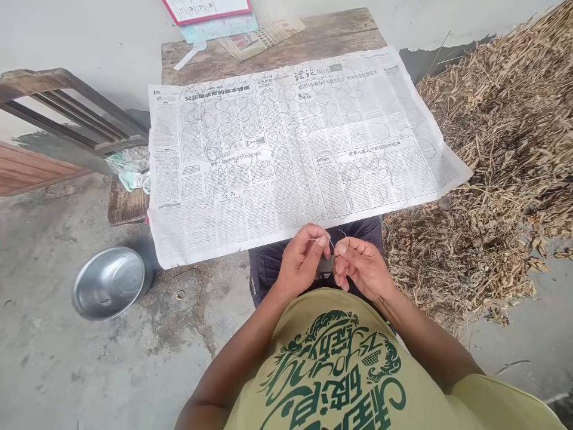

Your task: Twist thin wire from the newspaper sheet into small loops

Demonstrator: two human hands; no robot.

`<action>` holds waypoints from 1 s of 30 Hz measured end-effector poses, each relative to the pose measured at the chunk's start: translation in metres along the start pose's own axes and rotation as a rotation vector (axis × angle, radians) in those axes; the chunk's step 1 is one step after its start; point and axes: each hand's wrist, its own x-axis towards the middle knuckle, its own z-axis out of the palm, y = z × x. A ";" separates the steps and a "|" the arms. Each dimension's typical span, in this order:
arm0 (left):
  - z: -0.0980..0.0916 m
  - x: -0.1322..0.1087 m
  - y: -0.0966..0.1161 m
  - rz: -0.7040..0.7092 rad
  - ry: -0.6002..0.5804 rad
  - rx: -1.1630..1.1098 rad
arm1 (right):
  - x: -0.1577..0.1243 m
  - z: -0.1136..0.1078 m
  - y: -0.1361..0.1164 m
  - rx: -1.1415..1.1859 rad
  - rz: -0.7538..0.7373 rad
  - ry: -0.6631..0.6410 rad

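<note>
My left hand (304,260) and my right hand (362,266) are close together in front of my lap, just below the near edge of the newspaper. Between them runs a thin, pale, wire-like strand (332,242), pinched at thumb and forefinger on both sides. One fine end of it sticks up above the right fingertips. Spread over the table, the newspaper (215,230) carries many thin, curved loops (264,170) of similar fine strand. Some are round, others wavy or joined in figure-eight shapes.
A wooden table (344,31) lies under the newspaper, with a calendar (206,9) and a folded paper (264,39) at the back. To the left are a wooden chair (58,80) and a metal basin (108,283) on the floor. Dried stalks (492,167) are heaped at right.
</note>
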 end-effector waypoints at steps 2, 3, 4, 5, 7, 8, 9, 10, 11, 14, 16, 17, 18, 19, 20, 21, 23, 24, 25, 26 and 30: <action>-0.001 -0.001 -0.001 -0.022 -0.022 -0.039 | 0.000 0.000 -0.002 0.013 0.004 -0.005; -0.001 -0.001 -0.002 -0.037 -0.026 -0.060 | 0.001 0.000 -0.003 0.018 0.005 -0.008; -0.001 -0.002 -0.003 -0.054 -0.024 -0.079 | 0.001 0.000 -0.004 0.018 0.005 -0.013; -0.001 -0.003 -0.004 -0.069 -0.016 -0.097 | 0.002 -0.001 -0.005 0.015 0.006 -0.017; 0.000 -0.004 -0.006 -0.102 0.006 -0.133 | 0.003 -0.001 -0.006 -0.007 0.008 -0.025; 0.000 -0.004 -0.007 -0.118 0.022 -0.149 | 0.004 -0.001 -0.006 -0.024 0.011 -0.029; 0.001 -0.005 -0.008 -0.132 0.043 -0.159 | 0.004 -0.001 -0.006 -0.044 0.014 -0.033; 0.001 -0.005 -0.009 -0.141 0.063 -0.164 | 0.005 -0.002 -0.005 -0.066 0.014 -0.036; 0.002 -0.005 -0.009 -0.145 0.079 -0.164 | 0.005 -0.002 -0.005 -0.093 0.008 -0.035; 0.002 -0.004 -0.009 -0.140 0.100 -0.151 | 0.004 -0.002 -0.003 -0.204 -0.060 -0.021; 0.002 -0.003 -0.009 -0.156 0.094 -0.160 | 0.003 -0.003 -0.002 -0.293 -0.137 -0.015; 0.001 -0.003 -0.009 -0.173 0.089 -0.170 | 0.002 -0.003 -0.001 -0.341 -0.170 -0.013; 0.001 -0.003 -0.009 -0.192 0.079 -0.184 | 0.002 -0.003 -0.001 -0.388 -0.196 -0.009; 0.000 -0.003 -0.008 -0.211 0.065 -0.199 | 0.002 -0.003 0.000 -0.432 -0.214 0.002; 0.000 -0.003 -0.007 -0.225 0.052 -0.211 | 0.001 -0.003 0.000 -0.475 -0.226 0.019; 0.000 -0.003 -0.006 -0.236 0.041 -0.217 | 0.001 -0.003 0.001 -0.513 -0.231 0.039; 0.001 -0.003 -0.002 -0.252 0.033 -0.198 | 0.001 -0.003 0.003 -0.569 -0.242 0.090; 0.002 -0.003 0.001 -0.261 0.039 -0.177 | 0.001 -0.003 0.004 -0.590 -0.249 0.111; 0.003 -0.003 0.004 -0.274 0.050 -0.152 | 0.000 -0.003 0.005 -0.609 -0.255 0.126; 0.004 -0.004 0.006 -0.293 0.064 -0.126 | 0.000 -0.003 0.006 -0.623 -0.259 0.135; 0.007 -0.004 0.011 -0.394 0.090 -0.067 | 0.001 -0.006 0.009 -0.662 -0.247 0.152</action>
